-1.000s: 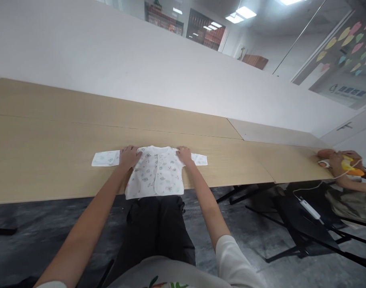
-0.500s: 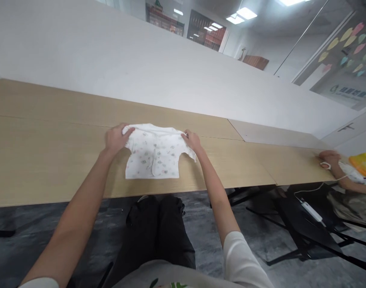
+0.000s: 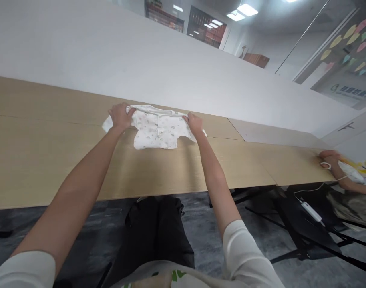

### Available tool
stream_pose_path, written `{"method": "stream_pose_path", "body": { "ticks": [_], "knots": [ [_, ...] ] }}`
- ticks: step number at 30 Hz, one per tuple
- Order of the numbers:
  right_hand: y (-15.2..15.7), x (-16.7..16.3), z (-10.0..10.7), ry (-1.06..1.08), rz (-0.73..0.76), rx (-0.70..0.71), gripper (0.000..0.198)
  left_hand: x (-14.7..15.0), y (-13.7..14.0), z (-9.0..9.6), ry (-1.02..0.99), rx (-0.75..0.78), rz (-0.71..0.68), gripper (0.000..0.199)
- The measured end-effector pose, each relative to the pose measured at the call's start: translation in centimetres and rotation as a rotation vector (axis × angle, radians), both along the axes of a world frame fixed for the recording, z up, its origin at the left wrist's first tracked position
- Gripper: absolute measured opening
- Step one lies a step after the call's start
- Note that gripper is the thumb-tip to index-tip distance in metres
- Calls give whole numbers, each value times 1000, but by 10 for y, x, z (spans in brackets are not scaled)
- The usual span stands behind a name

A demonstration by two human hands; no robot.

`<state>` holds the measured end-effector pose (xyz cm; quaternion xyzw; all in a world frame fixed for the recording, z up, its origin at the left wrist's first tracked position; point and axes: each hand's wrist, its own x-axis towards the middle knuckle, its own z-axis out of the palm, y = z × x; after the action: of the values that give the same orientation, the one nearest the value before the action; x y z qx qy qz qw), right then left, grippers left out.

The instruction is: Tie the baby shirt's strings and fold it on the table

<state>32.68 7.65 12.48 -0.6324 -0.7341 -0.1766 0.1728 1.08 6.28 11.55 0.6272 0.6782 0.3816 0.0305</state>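
Observation:
A small white baby shirt (image 3: 157, 128) with a scattered print and a front placket is stretched between my two hands, lifted over the wooden table (image 3: 153, 176). My left hand (image 3: 121, 115) pinches it at the left shoulder, with a sleeve sticking out beyond that hand. At the other shoulder, my right hand (image 3: 195, 123) is closed on the fabric, and the right sleeve hangs past the wrist. The neckline faces the wall and the lower hem hangs toward me. A shadow falls on the table below the shirt.
Behind the table runs a white wall (image 3: 141, 64) with glass above. At the far right another person's arm (image 3: 340, 172) rests on the table beside white and yellow cloth. A black chair (image 3: 303, 224) and a white power strip (image 3: 310, 212) are below on the right.
Both my hands have moved up and away from me, carrying the shirt toward the wall. Its lower part has risen off the table. The yellow item at far right has shifted.

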Motion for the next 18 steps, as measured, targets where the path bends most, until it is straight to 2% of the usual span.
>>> {"method": "stream_pose_path", "body": {
  "ticks": [4,7,10,13,16,18],
  "knots": [
    [-2,2,11,14,23,106,54,-3,-2,9,25,158,58,52],
    [-22,12,6,22,88,195,55,-12,-30,0,110,287,102,47],
    [-59,27,-24,-19,208,125,55,-19,-76,-34,182,249,164,43],
    [-106,40,-67,-90,416,-98,49,-20,-127,-82,254,95,168,41],
    [-153,48,-104,-174,593,-311,41,-21,-172,-125,341,-49,23,36],
    [-178,51,-120,-225,673,-383,37,-25,-196,-146,335,-100,-113,30]
  ]
}}
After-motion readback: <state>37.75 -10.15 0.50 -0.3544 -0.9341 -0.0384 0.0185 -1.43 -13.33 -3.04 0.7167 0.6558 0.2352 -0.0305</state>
